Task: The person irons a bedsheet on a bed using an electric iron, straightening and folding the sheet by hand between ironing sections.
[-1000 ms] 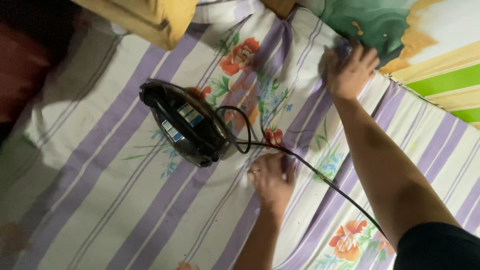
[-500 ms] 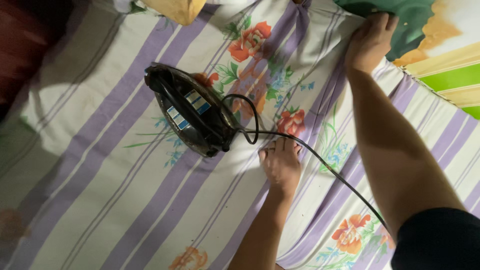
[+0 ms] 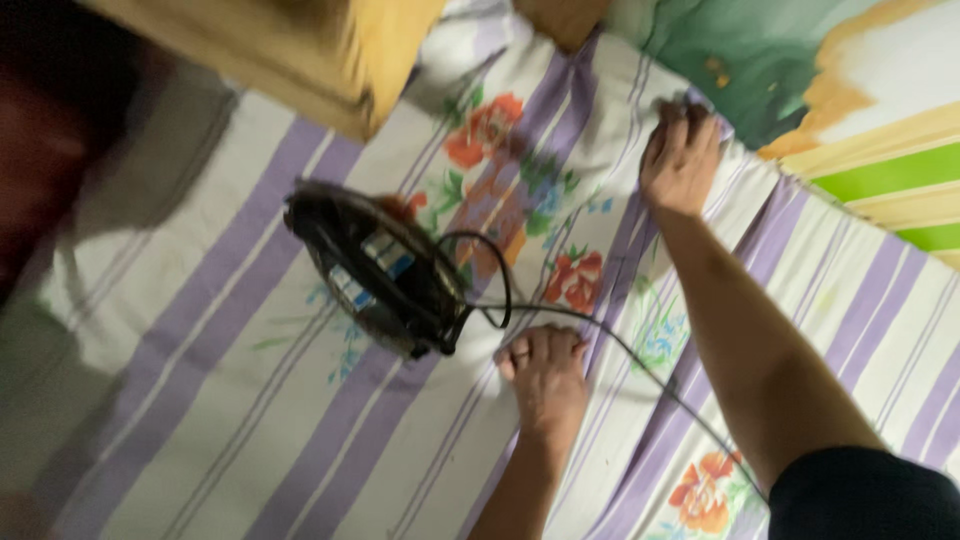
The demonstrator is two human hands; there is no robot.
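Note:
A white cloth [image 3: 250, 400] with purple stripes and red flowers lies spread under me. On it rests a black iron [image 3: 375, 265], whose black cord [image 3: 640, 365] loops by its rear and runs toward the lower right. My left hand [image 3: 540, 378] presses on the cloth just right of the iron, fingers curled into the fabric beside the cord. At the cloth's far edge my right hand [image 3: 680, 160] has its fingers closed on the fabric. The view is blurred.
A yellow cushion [image 3: 300, 50] overhangs the cloth at the top. A green, orange and white patterned sheet [image 3: 800, 60] lies beyond the cloth's edge at top right. Something dark red [image 3: 40, 150] sits at the left.
My right hand has slid back along the cloth's far edge, still holding it. My left hand went from flat to curled fingers on the cloth. The iron has stayed put.

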